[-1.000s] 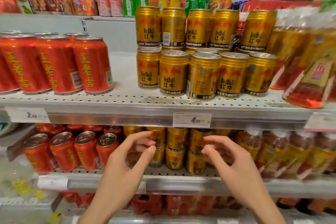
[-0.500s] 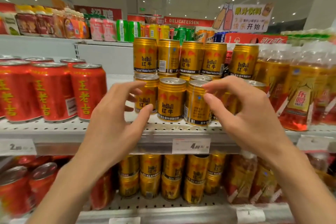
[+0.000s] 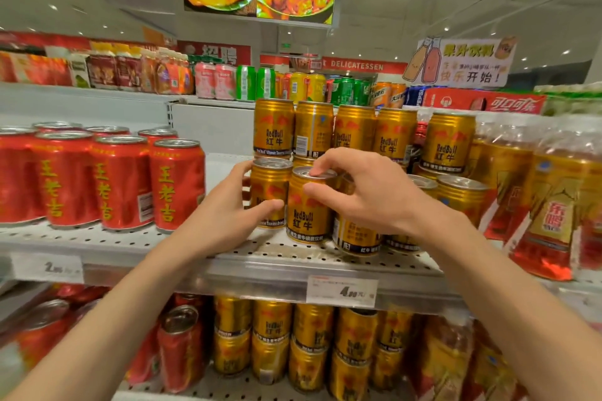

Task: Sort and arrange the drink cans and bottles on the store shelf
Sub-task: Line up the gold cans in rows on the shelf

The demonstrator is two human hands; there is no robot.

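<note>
While the red cans (image 3: 123,179) at centre left already stand in neat rows, we judge the gold cans at mid-frame only half sorted: our left hand (image 3: 228,215) wraps the leftmost gold can (image 3: 270,185), our right hand (image 3: 368,192) pinches the rim of the front gold can (image 3: 308,205) on the shelf (image 3: 195,257), and the lower-right cans sit crooked, labels turned away

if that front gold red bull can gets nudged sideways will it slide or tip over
The gold can probably slides rather than tips: it is squat and stands flat on the perforated shelf. Its sealed lid suggests it is full, so fairly heavy for its size. Its ribbed metal wall looks stiff, and the right hand already has its grip on the rim.
</note>
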